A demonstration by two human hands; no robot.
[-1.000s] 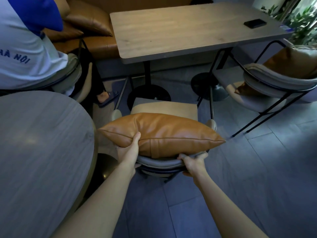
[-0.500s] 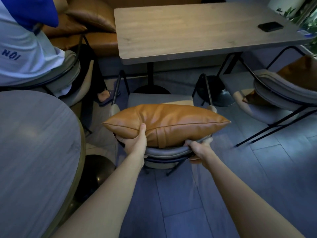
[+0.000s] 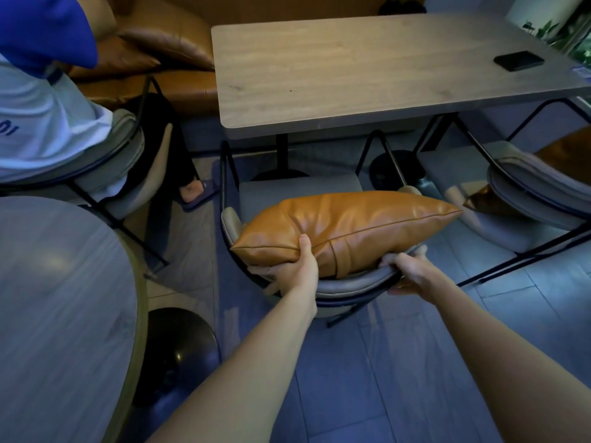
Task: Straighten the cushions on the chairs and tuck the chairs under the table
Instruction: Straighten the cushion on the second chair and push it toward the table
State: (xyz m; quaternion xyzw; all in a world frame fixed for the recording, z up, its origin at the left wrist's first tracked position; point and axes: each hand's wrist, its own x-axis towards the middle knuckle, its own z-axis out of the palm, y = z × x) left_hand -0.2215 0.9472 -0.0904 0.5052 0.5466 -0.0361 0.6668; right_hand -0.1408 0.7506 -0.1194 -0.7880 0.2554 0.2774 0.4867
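Leather cushion [image 3: 345,230] and chair [image 3: 355,282] stood closer to table [image 3: 351,78] than before. Left hand [image 3: 294,270] clamped cushion's lower edge against backrest; right hand [image 3: 407,270] gripped backrest top.

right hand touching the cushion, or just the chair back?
Cannot tell for the cushion. In the head view the right hand wraps the chair backrest rim, plainly touching it; its fingers reach the tan cushion's lower edge, but the contact line is hidden.

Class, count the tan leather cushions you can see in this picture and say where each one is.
4. One cushion on the near chair's backrest, gripped by the left hand; one on the right chair; two, and, on the sofa. Others may be hidden.
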